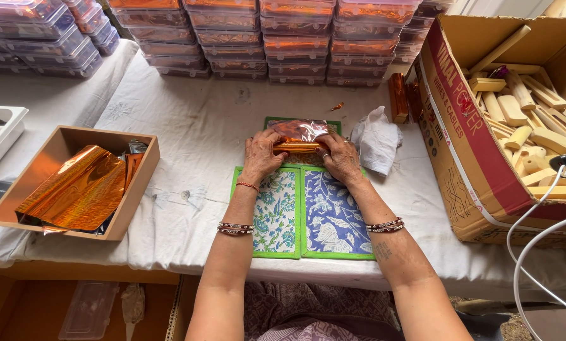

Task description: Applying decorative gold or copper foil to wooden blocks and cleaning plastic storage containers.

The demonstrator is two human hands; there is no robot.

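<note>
My left hand (261, 155) and my right hand (340, 158) press together on a small long piece half wrapped in shiny orange foil (299, 134). The loose foil stands up behind my fingers. The hands work over green-edged floral mats (305, 215) laid on a white cloth. Beaded bangles circle both wrists.
A shallow cardboard tray (138, 183) at left holds orange foil sheets (74, 189). A big carton (466, 158) at right is full of plain wooden pieces (517, 126). Stacked clear boxes (264, 38) of wrapped pieces line the back. A crumpled white cloth (376, 139) and wrapped sticks (398, 98) lie nearby. White cables (535, 233) hang at right.
</note>
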